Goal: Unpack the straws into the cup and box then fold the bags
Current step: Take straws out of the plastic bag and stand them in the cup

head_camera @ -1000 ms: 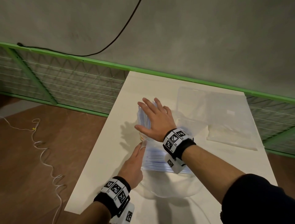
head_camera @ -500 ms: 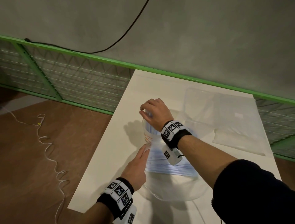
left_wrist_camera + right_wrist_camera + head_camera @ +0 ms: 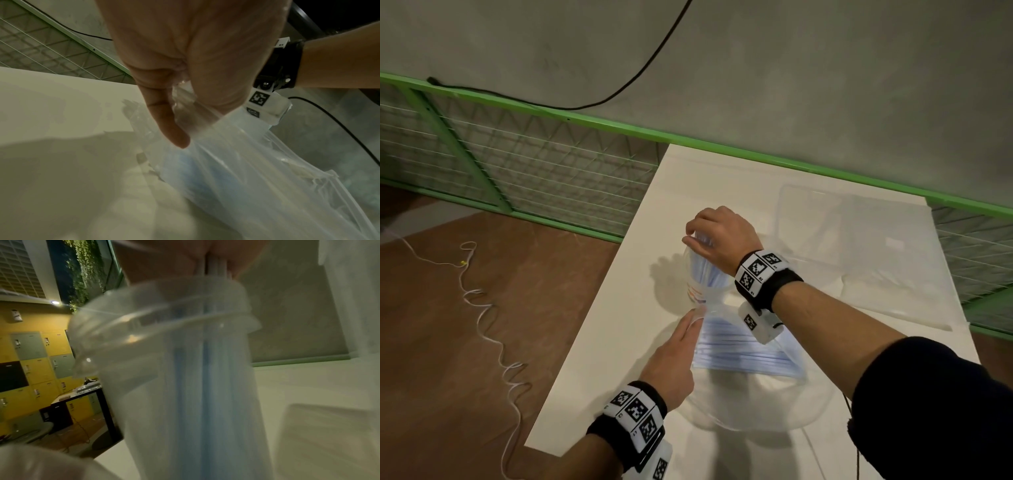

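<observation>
While the right hand point(image 3: 722, 240) curls its fingers point(image 3: 693, 224) around the tops of a bundle of pale blue, paper-wrapped straws point(image 3: 709, 270), those straws stand nearly upright inside a clear plastic cup point(image 3: 697, 287) near the middle of the white surface point(image 3: 619, 308). From the right wrist view the straws point(image 3: 205, 386) run down through the cup's transparent ribbed rim point(image 3: 164, 318), and the fingertips are pressed together around their upper ends.

At about 6 o'clock from the cup, the left hand point(image 3: 671, 363) pinches a top corner of a clear plastic bag point(image 3: 753, 394) between thumb and forefinger; the left wrist view shows the thumb point(image 3: 170, 126) and the other fingers closed on the crinkled film point(image 3: 236, 162). Inside this bag a flat layer of more blue wrapped straws point(image 3: 743, 353) lies on the surface, partly under the right wrist.

Toward 2 o'clock from the cup rests a transparent rectangular plastic box point(image 3: 859, 246), and along its near side lies a second clear bag point(image 3: 893, 305), flat; whether it holds anything I cannot tell.

Beyond the surface, at 12 o'clock, a green metal rail with wire mesh point(image 3: 534, 171) runs along a grey wall, where a black cable point(image 3: 619, 92) hangs. A white cord point(image 3: 493, 329) snakes over the brown floor at 9 o'clock.
</observation>
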